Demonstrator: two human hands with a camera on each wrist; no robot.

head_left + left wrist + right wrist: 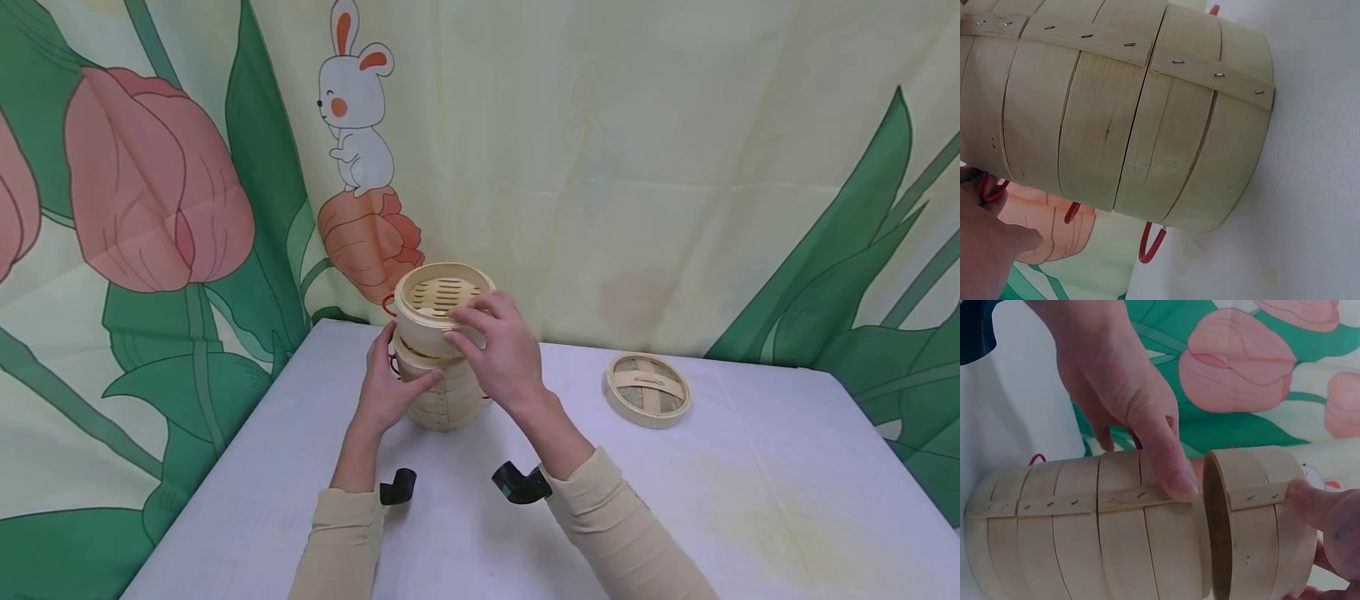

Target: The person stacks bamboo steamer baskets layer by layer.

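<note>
A stack of round bamboo steamer baskets [442, 410] stands near the table's back edge in the head view, with small red loop handles on its sides. My right hand [508, 354] grips the top basket [422, 332], thumb on its front wall and fingers at the rim. In the right wrist view this upper basket [1254, 531] is tilted, with a dark gap between it and the stack. My left hand [386, 387] holds the stack just below, its thumb across the front wall and its fingers at the left side, near a red handle [992, 189].
A round bamboo lid [647, 390] with a crossed strap lies on the white table [750, 483] to the right of the stack. Behind the table hangs a curtain [600, 167] printed with tulips and a rabbit. Black wrist mounts [521, 483] stick out beside both sleeves.
</note>
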